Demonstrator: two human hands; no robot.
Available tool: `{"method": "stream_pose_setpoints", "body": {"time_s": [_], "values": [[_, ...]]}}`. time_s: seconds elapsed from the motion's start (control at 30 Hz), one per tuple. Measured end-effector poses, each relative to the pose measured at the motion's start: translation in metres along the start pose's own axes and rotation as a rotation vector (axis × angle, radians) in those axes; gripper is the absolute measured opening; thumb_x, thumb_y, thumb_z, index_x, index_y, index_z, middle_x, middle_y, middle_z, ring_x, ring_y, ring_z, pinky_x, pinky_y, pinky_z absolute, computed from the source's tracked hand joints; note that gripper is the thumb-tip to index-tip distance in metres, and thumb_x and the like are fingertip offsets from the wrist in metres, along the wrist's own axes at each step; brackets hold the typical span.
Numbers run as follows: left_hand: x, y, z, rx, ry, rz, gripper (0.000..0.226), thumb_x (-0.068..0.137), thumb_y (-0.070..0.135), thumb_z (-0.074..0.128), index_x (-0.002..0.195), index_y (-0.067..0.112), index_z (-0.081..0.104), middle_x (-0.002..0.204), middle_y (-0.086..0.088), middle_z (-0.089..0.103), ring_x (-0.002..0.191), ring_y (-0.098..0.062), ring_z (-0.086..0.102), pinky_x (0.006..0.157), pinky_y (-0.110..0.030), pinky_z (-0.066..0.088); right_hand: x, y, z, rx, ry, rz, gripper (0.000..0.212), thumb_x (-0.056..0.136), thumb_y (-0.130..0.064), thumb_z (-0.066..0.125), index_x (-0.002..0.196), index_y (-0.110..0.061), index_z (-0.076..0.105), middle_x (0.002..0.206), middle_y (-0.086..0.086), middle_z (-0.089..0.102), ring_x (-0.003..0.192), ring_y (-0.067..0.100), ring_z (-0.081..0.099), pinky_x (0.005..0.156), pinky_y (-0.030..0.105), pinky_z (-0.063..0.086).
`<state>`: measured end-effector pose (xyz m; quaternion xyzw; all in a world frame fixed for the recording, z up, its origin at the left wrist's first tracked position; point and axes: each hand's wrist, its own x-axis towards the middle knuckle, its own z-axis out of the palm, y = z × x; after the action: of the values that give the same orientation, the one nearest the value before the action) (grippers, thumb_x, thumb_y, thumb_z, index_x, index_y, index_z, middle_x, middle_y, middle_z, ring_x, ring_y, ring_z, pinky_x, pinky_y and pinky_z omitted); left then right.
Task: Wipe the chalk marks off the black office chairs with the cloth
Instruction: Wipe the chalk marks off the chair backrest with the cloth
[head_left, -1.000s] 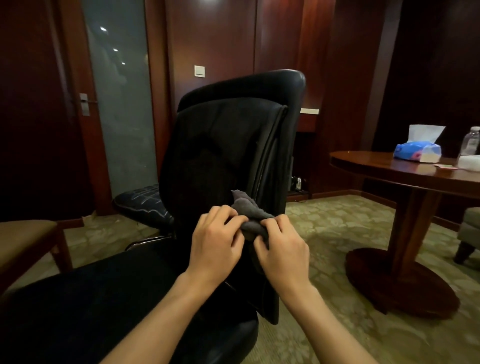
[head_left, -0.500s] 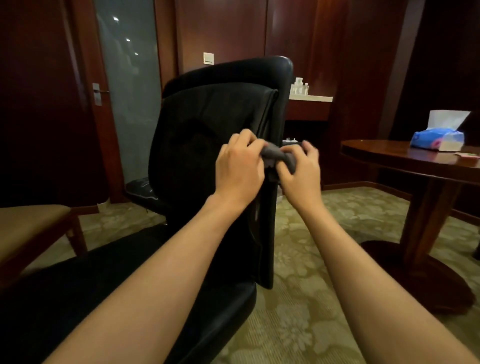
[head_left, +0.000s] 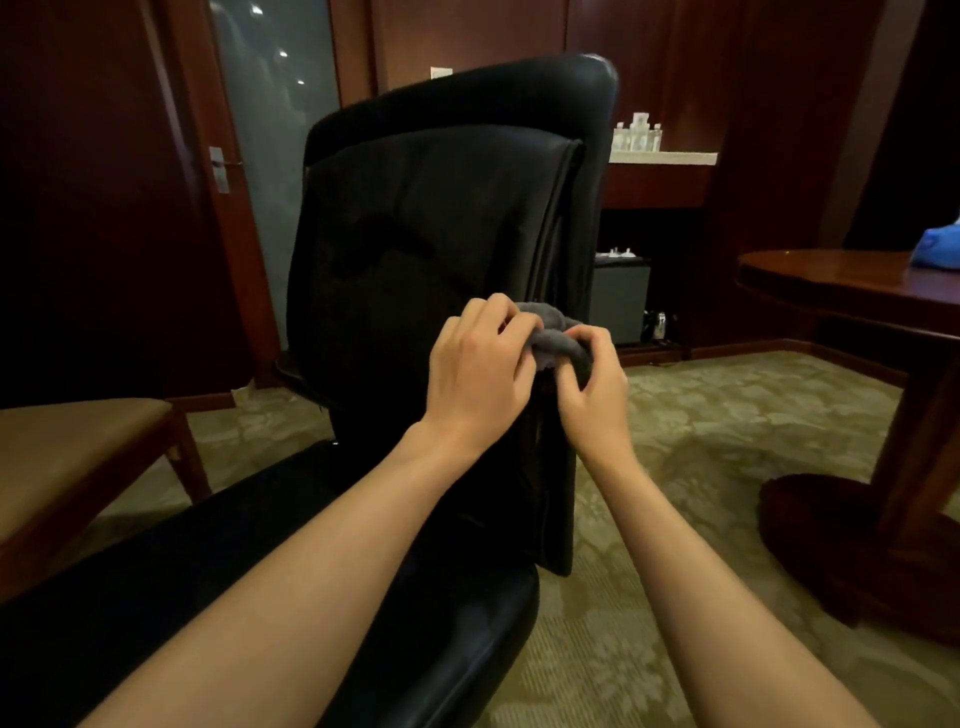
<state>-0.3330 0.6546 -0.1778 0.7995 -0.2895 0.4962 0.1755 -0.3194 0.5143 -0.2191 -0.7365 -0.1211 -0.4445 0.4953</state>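
Hotel-like meeting room: dark wood panelling (head_left: 493, 36), patterned carpet (head_left: 727, 415), round wooden table (head_left: 831, 280), black office chair (head_left: 441, 218).

A round dark wooden table (head_left: 831, 280) stands at the right on a heavy pedestal, a blue tissue pack (head_left: 937, 249) at its far edge. A tan-seated wooden chair (head_left: 67, 447) sits at the left. Small bottles (head_left: 638, 134) line a white shelf (head_left: 662, 157). Patterned green carpet (head_left: 701, 426) covers the floor.

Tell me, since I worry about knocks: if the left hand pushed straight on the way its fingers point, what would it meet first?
Probably the cloth it already grips, with the chair back's right edge just behind; depth there is hard to judge.
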Motion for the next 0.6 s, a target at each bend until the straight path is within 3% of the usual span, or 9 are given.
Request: {"method": "stream_pose_setpoints", "body": {"time_s": [0.13, 0.23, 0.3, 0.47, 0.6], "values": [[-0.025, 0.006, 0.001, 0.008, 0.058, 0.102, 0.023, 0.086, 0.013, 0.059, 0.106, 0.008, 0.069, 0.101, -0.009, 0.063, 0.095, -0.024, 0.057, 0.074, -0.037, 0.05, -0.024, 0.003, -0.011, -0.052, 0.065, -0.053, 0.022, 0.087, -0.002, 0.058, 0.108, -0.007, 0.058, 0.113, 0.007, 0.057, 0.116, 0.02, 0.053, 0.099, 0.032, 0.044], [-0.042, 0.014, -0.001, 0.013, 0.118, 0.096, 0.022, 0.085, 0.011, 0.063, 0.104, 0.006, 0.071, 0.101, -0.011, 0.063, 0.1, -0.024, 0.055, 0.078, -0.035, 0.049, -0.052, 0.004, -0.014, -0.097, 0.089, -0.096, 0.022, 0.087, -0.011, 0.059, 0.107, -0.003, 0.059, 0.13, 0.019, 0.053, 0.136, 0.018, 0.04, 0.11, 0.025, 0.036], [-0.06, 0.016, -0.005, 0.018, 0.134, 0.095, 0.022, 0.084, 0.012, 0.067, 0.104, 0.006, 0.071, 0.101, -0.011, 0.064, 0.102, -0.025, 0.054, 0.083, -0.034, 0.044, -0.071, 0.002, -0.016, -0.124, 0.107, -0.145, 0.026, 0.087, -0.017, 0.058, 0.107, -0.001, 0.06, 0.142, 0.023, 0.045, 0.138, 0.019, 0.037, 0.112, 0.028, 0.035], [-0.131, 0.022, -0.009, 0.037, 0.01, 0.086, 0.02, 0.083, 0.015, 0.067, 0.101, 0.007, 0.072, 0.101, -0.011, 0.065, 0.102, -0.025, 0.055, 0.085, -0.035, 0.043, -0.141, 0.017, -0.023, -0.289, 0.007, -0.185, 0.03, 0.086, -0.021, 0.06, 0.108, -0.001, 0.064, 0.152, 0.024, 0.031, 0.143, 0.026, 0.029, 0.114, 0.041, 0.035], [-0.168, 0.029, -0.003, 0.034, -0.081, 0.038, 0.023, 0.085, 0.018, 0.059, 0.102, 0.01, 0.072, 0.102, -0.007, 0.065, 0.101, -0.023, 0.059, 0.086, -0.031, 0.042, -0.173, 0.028, -0.036, -0.292, -0.111, -0.176, 0.025, 0.087, -0.023, 0.059, 0.108, -0.008, 0.063, 0.154, 0.022, 0.028, 0.137, 0.035, 0.039, 0.106, 0.05, 0.044]]}}
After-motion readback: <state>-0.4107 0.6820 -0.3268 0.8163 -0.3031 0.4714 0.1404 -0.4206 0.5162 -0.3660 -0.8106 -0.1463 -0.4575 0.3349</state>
